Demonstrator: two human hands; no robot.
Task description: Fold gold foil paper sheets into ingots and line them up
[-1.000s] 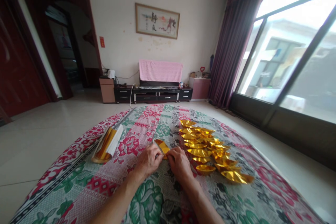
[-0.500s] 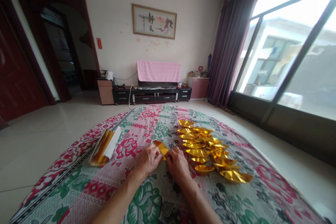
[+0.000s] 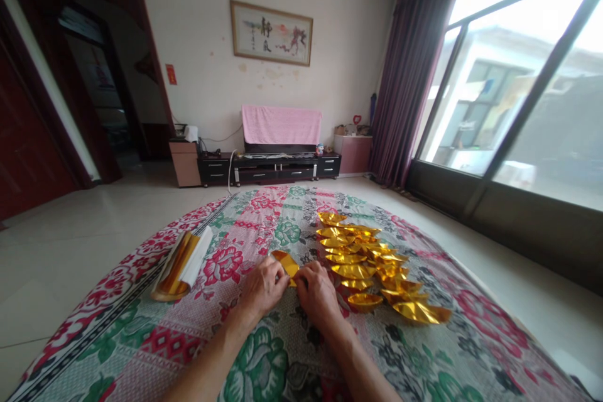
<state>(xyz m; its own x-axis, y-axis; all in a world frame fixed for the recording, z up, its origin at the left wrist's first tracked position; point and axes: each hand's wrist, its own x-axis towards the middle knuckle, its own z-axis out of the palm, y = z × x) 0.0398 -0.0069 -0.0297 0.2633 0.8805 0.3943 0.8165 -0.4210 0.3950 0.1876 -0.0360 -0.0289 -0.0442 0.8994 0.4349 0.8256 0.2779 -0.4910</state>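
Between my two hands is a sheet of gold foil paper [image 3: 286, 261], partly folded, with its far end showing beyond my fingers. My left hand [image 3: 264, 284] pinches its left side. My right hand [image 3: 316, 289] grips the right side, fingers curled and close to the left ones. Right of my hands stand several folded gold paper ingots [image 3: 354, 272], boat-shaped and set in rough rows. Over on the left lies a curled stack of gold foil paper [image 3: 181, 264] with white backing. My fingers hide the near part of the sheet.
A flowered cloth [image 3: 254, 358] in pink, green and grey covers the round surface under everything. Farther off are a low black cabinet [image 3: 273, 174] and a pink towel [image 3: 281, 124] draped above it. Tall windows [image 3: 518, 94] and a purple curtain [image 3: 405, 75] stand at right.
The view has shifted slightly, so the scene sits a little farther left and higher. Both hands keep hold of the gold paper with hardly any change in their pose.
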